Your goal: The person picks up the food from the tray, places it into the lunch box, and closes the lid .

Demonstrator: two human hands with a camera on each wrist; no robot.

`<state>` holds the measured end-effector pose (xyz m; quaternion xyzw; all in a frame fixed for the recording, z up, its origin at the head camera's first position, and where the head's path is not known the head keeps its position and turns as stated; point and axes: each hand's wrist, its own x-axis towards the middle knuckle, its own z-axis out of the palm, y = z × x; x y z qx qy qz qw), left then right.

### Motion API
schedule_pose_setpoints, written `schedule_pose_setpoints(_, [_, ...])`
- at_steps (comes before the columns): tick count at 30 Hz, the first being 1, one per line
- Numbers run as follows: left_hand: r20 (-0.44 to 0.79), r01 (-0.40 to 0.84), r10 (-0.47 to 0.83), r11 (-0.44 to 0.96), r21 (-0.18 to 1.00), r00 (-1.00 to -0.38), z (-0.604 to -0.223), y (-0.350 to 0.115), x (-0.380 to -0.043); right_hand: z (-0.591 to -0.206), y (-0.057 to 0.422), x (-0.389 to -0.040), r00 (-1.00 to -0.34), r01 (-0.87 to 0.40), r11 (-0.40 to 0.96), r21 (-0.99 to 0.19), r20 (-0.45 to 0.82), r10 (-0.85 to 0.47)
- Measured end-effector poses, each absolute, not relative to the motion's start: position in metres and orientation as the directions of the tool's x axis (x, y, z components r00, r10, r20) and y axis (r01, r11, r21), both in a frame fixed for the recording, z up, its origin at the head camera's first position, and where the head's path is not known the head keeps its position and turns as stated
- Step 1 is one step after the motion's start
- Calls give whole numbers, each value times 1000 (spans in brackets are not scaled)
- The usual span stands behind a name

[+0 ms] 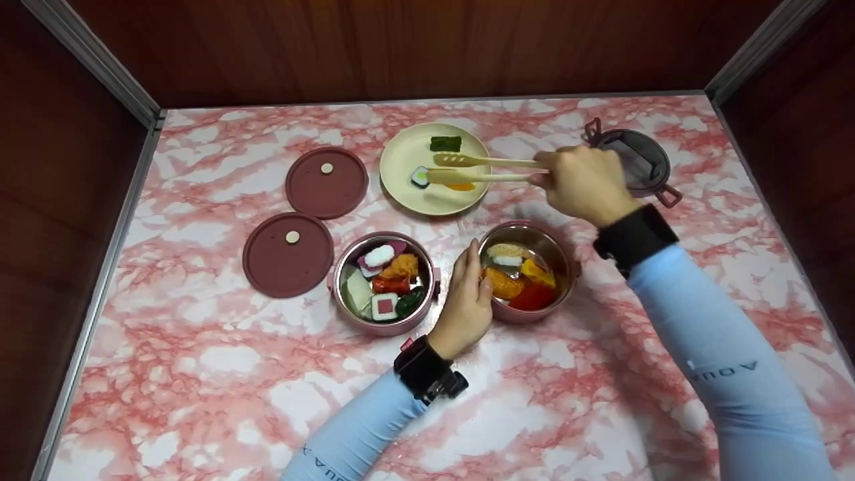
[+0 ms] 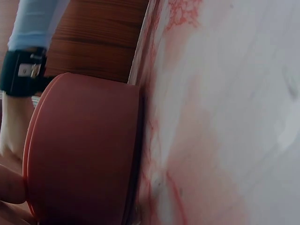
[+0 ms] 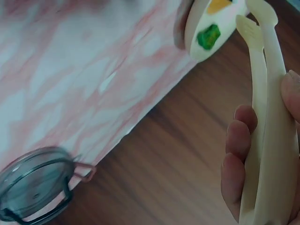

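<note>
My right hand (image 1: 588, 184) grips cream tongs (image 3: 272, 126), their slotted arm and plain arm spread apart over the cream plate (image 1: 401, 197). On that plate lie a dark green block (image 1: 445, 143), a sushi roll (image 1: 420, 177) and an orange piece (image 1: 461, 187), partly hidden under the tongs. My left hand (image 1: 464, 307) rests its extended fingers against the left side of the right-hand pink pot (image 1: 524, 319). Inside this pot are a yellow piece (image 1: 536, 272), an orange piece (image 1: 502, 283), a red piece (image 1: 533, 297) and a white-and-tan piece (image 1: 507, 254).
Left of my left hand stands another pink pot (image 1: 384, 329) filled with several toy foods. Two dark red lids (image 1: 287, 257) lie farther left. A lidded-looking dark glass piece with red handles (image 1: 634, 160) lies at the back right. Wooden walls (image 1: 401, 53) border the marbled table.
</note>
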<state>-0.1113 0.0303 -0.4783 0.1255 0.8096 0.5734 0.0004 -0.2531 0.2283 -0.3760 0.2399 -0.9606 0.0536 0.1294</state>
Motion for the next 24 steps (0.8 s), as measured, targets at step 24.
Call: schedule_pose_setpoints(24, [140,200,203,314,928,-969,-479,30,-111,-372,175,-258,-841,-506,858,82,175,-513])
